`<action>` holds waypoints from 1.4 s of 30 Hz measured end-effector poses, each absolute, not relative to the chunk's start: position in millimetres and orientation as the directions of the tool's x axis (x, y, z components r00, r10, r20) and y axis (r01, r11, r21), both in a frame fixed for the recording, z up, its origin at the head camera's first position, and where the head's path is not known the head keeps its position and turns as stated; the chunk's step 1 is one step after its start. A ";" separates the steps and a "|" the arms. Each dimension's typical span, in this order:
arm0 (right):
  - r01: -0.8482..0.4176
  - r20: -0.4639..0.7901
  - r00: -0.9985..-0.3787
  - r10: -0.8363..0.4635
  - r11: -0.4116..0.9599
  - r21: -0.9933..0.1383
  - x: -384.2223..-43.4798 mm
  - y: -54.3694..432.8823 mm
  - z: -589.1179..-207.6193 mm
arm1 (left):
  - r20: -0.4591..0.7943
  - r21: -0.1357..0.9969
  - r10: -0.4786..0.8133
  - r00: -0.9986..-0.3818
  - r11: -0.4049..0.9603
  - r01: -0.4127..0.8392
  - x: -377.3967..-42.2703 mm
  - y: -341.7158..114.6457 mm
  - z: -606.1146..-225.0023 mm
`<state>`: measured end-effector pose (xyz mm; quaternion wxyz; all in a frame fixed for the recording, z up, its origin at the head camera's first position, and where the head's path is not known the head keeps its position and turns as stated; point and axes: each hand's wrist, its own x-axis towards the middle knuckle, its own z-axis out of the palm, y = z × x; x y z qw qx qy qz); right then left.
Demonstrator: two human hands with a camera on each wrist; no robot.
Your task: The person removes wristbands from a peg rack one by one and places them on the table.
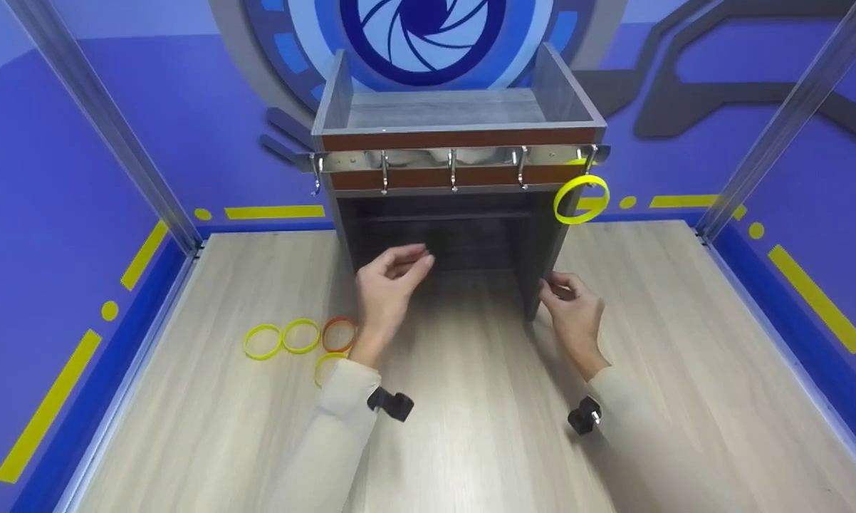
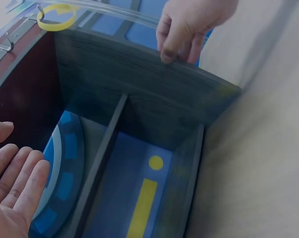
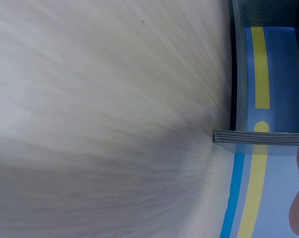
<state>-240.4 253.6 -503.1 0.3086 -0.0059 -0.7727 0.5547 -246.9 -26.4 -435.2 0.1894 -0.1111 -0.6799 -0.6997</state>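
My left hand [image 1: 385, 288] is raised before the lower opening of a grey wooden shelf unit [image 1: 567, 100]. Its fingers are relaxed and nothing is in them. At the unit's right side panel [image 2: 154, 84], my right hand [image 1: 574, 313] holds the front edge, thumb tip on the edge and fingers bent along the outer side. Above that hand a yellow ring [image 1: 557, 206] hangs at the rightmost hook. Left of my left forearm, two yellow rings [image 1: 246, 343] and an orange ring [image 1: 325, 336] lie on the table; another yellow ring [image 1: 317, 370] is partly covered by the sleeve.
A metal rail [image 1: 417, 158] with several hooks runs across the unit's front, below an open top tray. Blue printed walls [image 1: 115, 142] and metal posts [image 1: 115, 135] enclose the wooden table [image 1: 207, 427]. A divider [image 2: 102, 158] stands inside the unit.
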 end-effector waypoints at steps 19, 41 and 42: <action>-0.263 0.391 -0.845 0.364 0.355 -0.897 -260.1 268.9 -531.6 | 0.425 0.902 -0.038 -0.905 -0.063 0.426 -264.1 20.3 -407.7; -0.266 0.397 -0.839 0.373 0.355 -0.896 -259.8 267.2 -532.5 | 0.461 0.885 0.062 -0.885 -0.104 0.453 -274.6 72.5 -382.2; -0.273 0.406 -0.834 0.374 0.359 -0.892 -259.0 265.7 -530.5 | 0.462 0.884 0.067 -0.884 -0.106 0.455 -274.8 73.9 -381.5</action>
